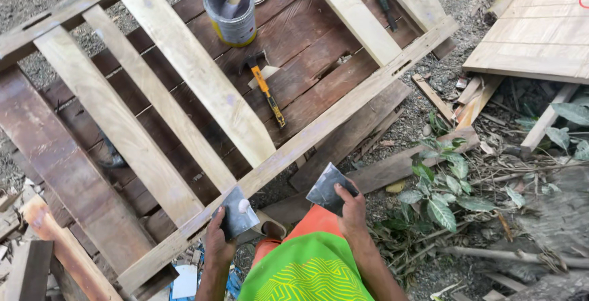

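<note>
A flat grey scraper blade (238, 214) carrying a dab of pale putty (243, 205) is clamped in the left hand (218, 243). A second grey scraper blade (328, 189) is gripped by the right hand (354, 211). Both are held just beside the near rail of a pale slatted wooden frame (202, 74). Beyond the hands, a hammer (265, 87) and a paint can (231, 11) are seen on dark boards.
</note>
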